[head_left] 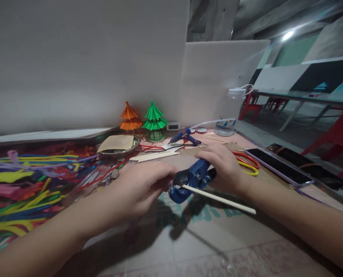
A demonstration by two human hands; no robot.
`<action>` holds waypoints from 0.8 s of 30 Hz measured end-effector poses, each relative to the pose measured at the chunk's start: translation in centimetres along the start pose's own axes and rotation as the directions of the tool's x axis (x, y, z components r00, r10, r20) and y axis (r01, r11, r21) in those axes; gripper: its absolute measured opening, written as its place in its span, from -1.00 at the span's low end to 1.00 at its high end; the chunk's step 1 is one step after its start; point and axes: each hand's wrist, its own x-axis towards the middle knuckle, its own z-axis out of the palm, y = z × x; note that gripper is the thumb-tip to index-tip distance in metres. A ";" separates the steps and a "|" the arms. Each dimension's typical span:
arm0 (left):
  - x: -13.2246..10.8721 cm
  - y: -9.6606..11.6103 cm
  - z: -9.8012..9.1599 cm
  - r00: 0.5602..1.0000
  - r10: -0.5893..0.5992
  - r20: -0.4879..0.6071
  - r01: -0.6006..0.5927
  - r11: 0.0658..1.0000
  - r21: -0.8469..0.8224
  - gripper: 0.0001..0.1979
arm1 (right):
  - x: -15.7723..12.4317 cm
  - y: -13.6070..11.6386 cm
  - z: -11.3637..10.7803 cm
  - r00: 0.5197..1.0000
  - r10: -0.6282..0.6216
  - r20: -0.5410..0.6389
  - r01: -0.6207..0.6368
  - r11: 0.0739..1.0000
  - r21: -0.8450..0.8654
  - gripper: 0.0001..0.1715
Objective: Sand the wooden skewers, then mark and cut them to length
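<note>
In my right hand is a blue hand cutter with a dark head, my fingers closed around its handles. A thin pale wooden stick lies across the cutter's jaws, and its long free end slants down to the right. My left hand is closed at the left side of the jaws, fingertips pinched where the stick's other end appears to be. That end is hidden behind the fingers and the cutter head. Both hands are raised above the cardboard-covered table, and shadows fall on it below.
Colourful pipe cleaners crowd the left. Behind my hands are wooden sticks, a blue glue gun, a metal bowl, and orange and green tree-like models. Rightward are red-and-yellow-handled scissors, a phone and a bottle.
</note>
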 end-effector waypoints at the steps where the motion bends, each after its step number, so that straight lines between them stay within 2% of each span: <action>1: -0.1 0.1 0.0 1.000 0.019 -0.003 -0.019 1.000 -0.006 -0.79 | 0.4 0.1 -0.6 0.999 -0.041 0.000 0.041 0.995 -0.089 -0.50; 3: -0.2 0.2 0.1 0.999 0.048 -0.019 -0.049 0.998 -0.031 -0.80 | 1.1 0.3 -1.8 0.995 -0.100 0.005 0.099 0.970 -0.222 -0.56; 6: -0.3 0.6 0.1 0.998 0.053 -0.043 -0.055 0.997 -0.056 -0.81 | 1.9 0.1 -3.4 0.988 -0.152 0.037 0.156 0.931 -0.330 -0.60; 14: -0.1 1.1 -0.7 0.994 0.113 -0.002 -0.113 0.989 -0.094 -0.75 | 2.5 -0.3 -4.7 0.973 -0.232 -0.011 0.210 0.901 -0.381 -0.62; 16: 0.0 1.1 -1.0 0.993 0.113 0.013 -0.112 0.991 -0.078 -0.75 | 2.6 -0.5 -5.0 0.977 -0.211 0.001 0.196 0.905 -0.379 -0.66; 21: -0.2 1.3 -1.8 0.984 0.165 0.067 -0.160 0.984 -0.077 -0.81 | 2.9 -0.9 -5.7 0.997 0.007 0.081 0.021 0.936 -0.352 -0.87; 24: -0.3 1.1 -2.1 0.974 0.201 0.106 -0.192 0.977 -0.093 -0.84 | 3.0 -1.2 -5.8 0.998 -0.001 0.056 0.020 0.943 -0.332 -0.86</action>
